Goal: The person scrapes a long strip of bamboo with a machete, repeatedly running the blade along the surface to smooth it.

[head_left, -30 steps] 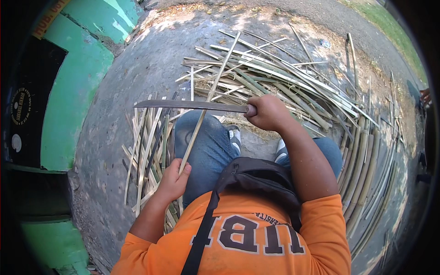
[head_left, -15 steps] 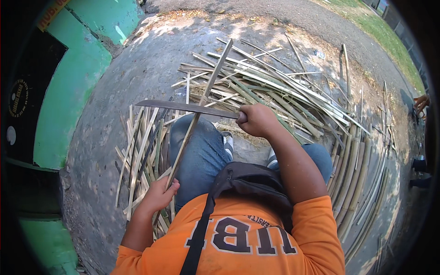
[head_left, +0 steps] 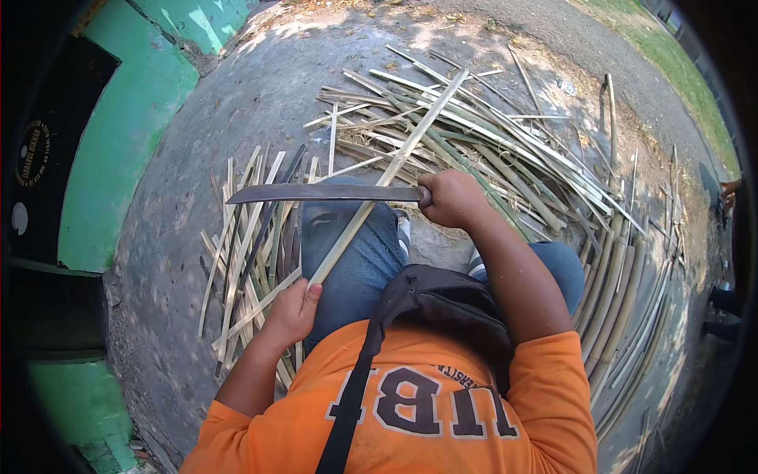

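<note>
My right hand (head_left: pixel 454 197) is closed round the handle of a machete (head_left: pixel 332 193), its long dark blade pointing left over my bent knee. Beneath the blade a pale split bamboo strip (head_left: pixel 351 229) slants up and away to the right. My left hand (head_left: pixel 292 310) grips the strip's near end, beside my left thigh. The blade crosses the strip at about its middle; whether the edge touches it I cannot tell. The strip's far end reaches over a heap of split bamboo (head_left: pixel 474 146) on the ground.
More bamboo strips (head_left: pixel 245 261) lie by my left leg. Thicker bamboo poles (head_left: pixel 612 292) lie on my right. A black bag (head_left: pixel 442 312) rests on my lap. A green wall (head_left: pixel 118 158) stands at the left. Part of another person (head_left: pixel 725 300) shows at the right edge.
The bamboo strip has swung over to the right and now slants more, showing a broader pale face. My left hand has moved slightly up and right. The machete blade lies more level.
</note>
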Tool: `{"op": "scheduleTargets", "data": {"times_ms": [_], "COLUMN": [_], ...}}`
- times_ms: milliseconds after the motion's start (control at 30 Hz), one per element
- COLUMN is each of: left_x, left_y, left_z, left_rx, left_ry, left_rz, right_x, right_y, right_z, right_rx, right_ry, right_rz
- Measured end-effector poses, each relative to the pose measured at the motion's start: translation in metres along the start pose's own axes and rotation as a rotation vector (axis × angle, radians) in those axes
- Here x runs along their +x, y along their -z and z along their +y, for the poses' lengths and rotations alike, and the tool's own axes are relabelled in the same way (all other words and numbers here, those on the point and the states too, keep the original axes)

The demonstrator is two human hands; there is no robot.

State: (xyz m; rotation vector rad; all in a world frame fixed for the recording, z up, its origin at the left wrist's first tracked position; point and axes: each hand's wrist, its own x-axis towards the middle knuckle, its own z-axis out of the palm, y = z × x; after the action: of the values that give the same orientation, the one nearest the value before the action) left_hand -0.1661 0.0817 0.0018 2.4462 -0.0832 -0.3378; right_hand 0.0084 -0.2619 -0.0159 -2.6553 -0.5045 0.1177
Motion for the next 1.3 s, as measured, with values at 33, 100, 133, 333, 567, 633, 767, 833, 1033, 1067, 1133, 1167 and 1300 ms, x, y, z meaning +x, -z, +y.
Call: {"op": "scheduleTargets", "data": {"times_ms": [33, 100, 133, 333, 567, 633, 767, 833, 1033, 1067, 1133, 1167, 1300], "left_x": [0.002, 0.005, 0.004, 0.006, 0.005, 0.004, 0.006, 0.008, 0.003, 0.004, 0.003, 0.005, 0.008], "left_y": [0.001, 0.003, 0.003, -0.001, -0.007, -0.007, -0.006, -0.007, -0.009, -0.008, -0.009, -0.009, -0.012], "left_z": [0.000, -0.001, -0.003, -0.004, -0.015, -0.011, -0.007, -0.008, -0.005, -0.002, -0.001, -0.004, -0.003], "left_rx": [-0.001, -0.034, -0.035, -0.087, -0.162, -0.145, -0.128, -0.124, -0.086, -0.100, -0.114, -0.122, -0.112], "left_ry": [0.003, 0.002, 0.007, -0.003, 0.058, 0.057, 0.041, 0.035, 0.034, 0.041, 0.047, 0.044, 0.015], "left_rz": [-0.001, -0.037, -0.038, -0.036, -0.059, -0.048, -0.028, -0.018, -0.006, -0.007, -0.009, -0.004, 0.008], "right_x": [0.002, 0.003, 0.004, 0.002, 0.002, 0.003, 0.020, 0.020, 0.012, 0.015, 0.025, 0.027, 0.022], "right_y": [-0.002, -0.007, -0.009, -0.006, -0.005, -0.004, 0.007, 0.003, 0.007, 0.013, 0.012, 0.014, 0.004], "right_z": [0.001, 0.004, 0.002, 0.001, -0.010, -0.019, 0.025, 0.026, -0.007, -0.004, 0.025, 0.033, 0.032], "right_rx": [0.001, -0.014, -0.027, -0.019, 0.005, -0.007, -0.028, 0.003, -0.079, -0.103, -0.093, -0.059, 0.005], "right_ry": [0.022, 0.036, 0.051, 0.062, 0.081, 0.160, 0.077, 0.063, 0.162, 0.153, 0.141, 0.096, 0.125], "right_rz": [0.028, 0.058, 0.090, 0.119, 0.114, 0.122, 0.181, 0.178, 0.129, 0.119, 0.169, 0.175, 0.207]}}
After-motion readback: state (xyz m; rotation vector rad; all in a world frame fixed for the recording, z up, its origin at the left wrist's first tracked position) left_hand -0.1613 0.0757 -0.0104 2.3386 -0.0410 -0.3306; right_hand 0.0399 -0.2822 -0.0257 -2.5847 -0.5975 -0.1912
